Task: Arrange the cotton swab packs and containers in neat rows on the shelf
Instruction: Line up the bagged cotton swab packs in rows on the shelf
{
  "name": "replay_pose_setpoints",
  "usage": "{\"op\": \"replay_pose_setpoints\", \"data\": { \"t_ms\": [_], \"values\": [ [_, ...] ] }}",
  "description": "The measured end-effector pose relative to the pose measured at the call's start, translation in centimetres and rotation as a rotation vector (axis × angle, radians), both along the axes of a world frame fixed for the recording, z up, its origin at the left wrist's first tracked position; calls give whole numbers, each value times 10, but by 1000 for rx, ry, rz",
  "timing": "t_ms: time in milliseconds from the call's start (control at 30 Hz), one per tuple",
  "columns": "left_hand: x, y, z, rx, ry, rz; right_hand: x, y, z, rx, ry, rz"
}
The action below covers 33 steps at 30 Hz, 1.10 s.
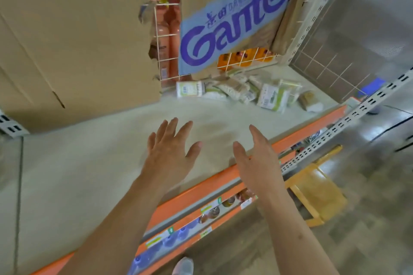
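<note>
Plain cardboard box [73, 35]: far left, standing at the back of the shelf [67, 174], a pale board with an orange front edge [301, 131].

Left hand [172, 147]: over the bare middle of the board, palm down, fingers straight and spread, holding nothing.

Orange bottles [169, 35]: upright behind a white wire divider, between the two boxes.

Printed cardboard box [234, 20]: blue label with large purple lettering, at the rear.

Cotton swab container [190, 89]: a round tub lying on its side just below the printed box, at the left end of the heap.

Cotton swab packs [243, 91]: a loose, tumbled pile in the back right corner of the shelf, packs leaning and overlapping, well apart from both hands.

Right hand [257, 158]: above the orange edge, turned thumb-up, fingers straight and together, empty.

Wooden stool [317, 194]: on the floor to the right, below the shelf.
</note>
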State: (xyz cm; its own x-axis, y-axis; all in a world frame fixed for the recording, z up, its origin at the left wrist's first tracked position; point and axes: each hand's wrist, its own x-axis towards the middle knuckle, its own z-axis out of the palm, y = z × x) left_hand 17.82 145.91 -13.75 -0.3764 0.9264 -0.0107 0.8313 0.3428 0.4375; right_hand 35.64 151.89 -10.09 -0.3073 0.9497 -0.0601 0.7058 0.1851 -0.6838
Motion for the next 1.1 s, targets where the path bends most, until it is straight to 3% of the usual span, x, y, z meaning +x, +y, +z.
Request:
{"op": "replay_pose_setpoints", "data": {
  "t_ms": [267, 633, 833, 1000, 1100],
  "values": [
    [25, 62, -3, -44, 12, 76, 25, 95, -16, 25, 102, -63],
    [78, 195, 8, 103, -52, 154, 47, 224, -33, 109, 26, -29],
    [77, 239, -10, 57, -54, 236, 45, 248, -48, 155, 7, 25],
    [71, 236, -15, 219, 7, 242, 44, 249, -51, 207, 73, 36],
    [77, 220, -10, 380, -66, 217, 44, 250, -53, 158, 114, 91]
  ]
}}
